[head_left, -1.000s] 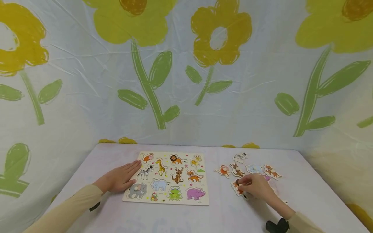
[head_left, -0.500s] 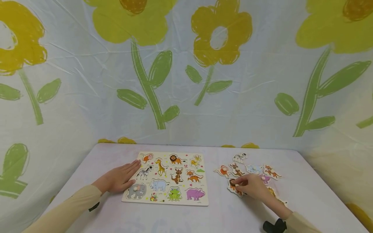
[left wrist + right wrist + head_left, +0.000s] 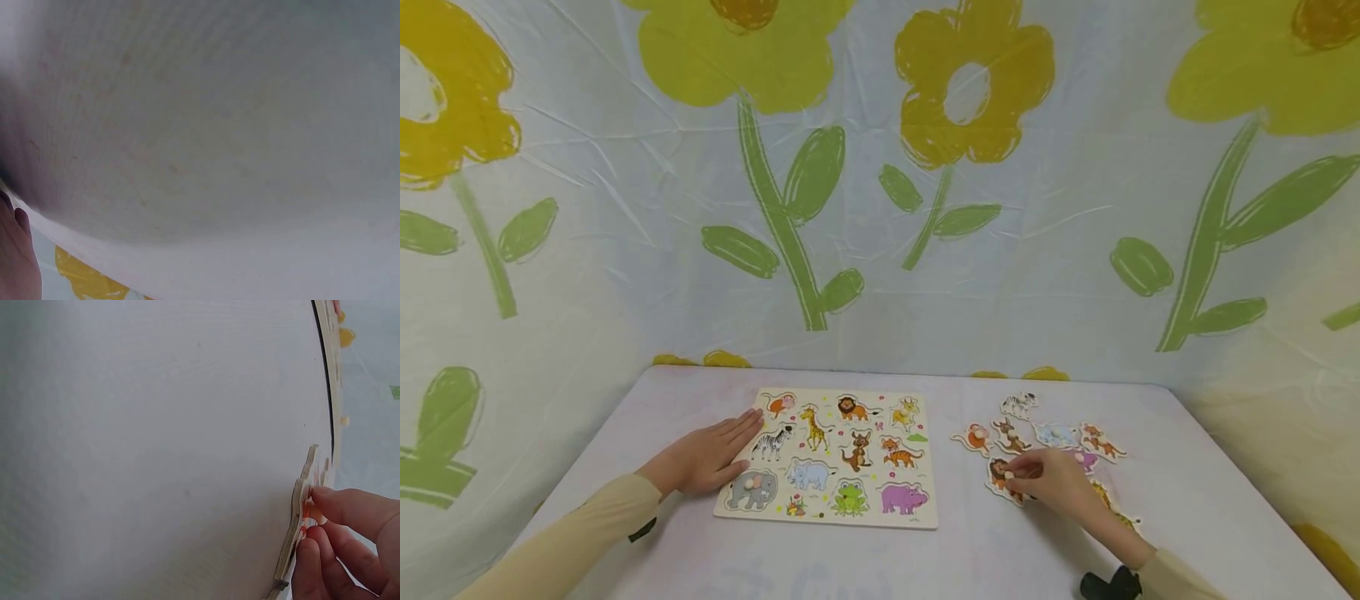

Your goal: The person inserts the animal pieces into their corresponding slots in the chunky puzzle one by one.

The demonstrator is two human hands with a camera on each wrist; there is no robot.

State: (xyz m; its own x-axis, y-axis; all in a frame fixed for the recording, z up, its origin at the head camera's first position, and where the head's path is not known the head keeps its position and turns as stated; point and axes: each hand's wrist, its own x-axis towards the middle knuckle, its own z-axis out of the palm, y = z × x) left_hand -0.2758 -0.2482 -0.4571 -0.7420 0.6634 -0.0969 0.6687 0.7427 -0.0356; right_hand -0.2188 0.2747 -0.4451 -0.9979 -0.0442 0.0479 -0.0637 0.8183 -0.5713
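My left hand (image 3: pixel 711 454) lies flat with straight fingers at the left edge of a wooden animal puzzle board (image 3: pixel 820 518). In the board's lower left corner sits an elephant piece (image 3: pixel 752 492) with a small knob. To the right of the board, my right hand (image 3: pixel 1052 482) pinches the knob of a lion puzzle piece (image 3: pixel 1000 483) between thumb and fingers. The right wrist view shows the edge of the lion piece (image 3: pixel 292 531) close over the white tabletop, thumb and fingertips at its knob. Only a sliver of my left hand (image 3: pixel 19 256) enters the left wrist view.
Loose pieces lie around my right hand: a zebra (image 3: pixel 1018 405), a monkey (image 3: pixel 976 438), a kangaroo (image 3: pixel 1011 436), a blue rhino-like animal (image 3: pixel 1054 433), a tiger (image 3: pixel 1101 442), a purple hippo (image 3: pixel 1084 460) and a giraffe (image 3: pixel 1123 518). A flower-print cloth (image 3: pixel 880 317) hangs behind the table.
My right hand has shifted the lion piece slightly left and turned it a little, then stayed nearly still. More of the hippo and giraffe pieces shows. My left hand stays put.
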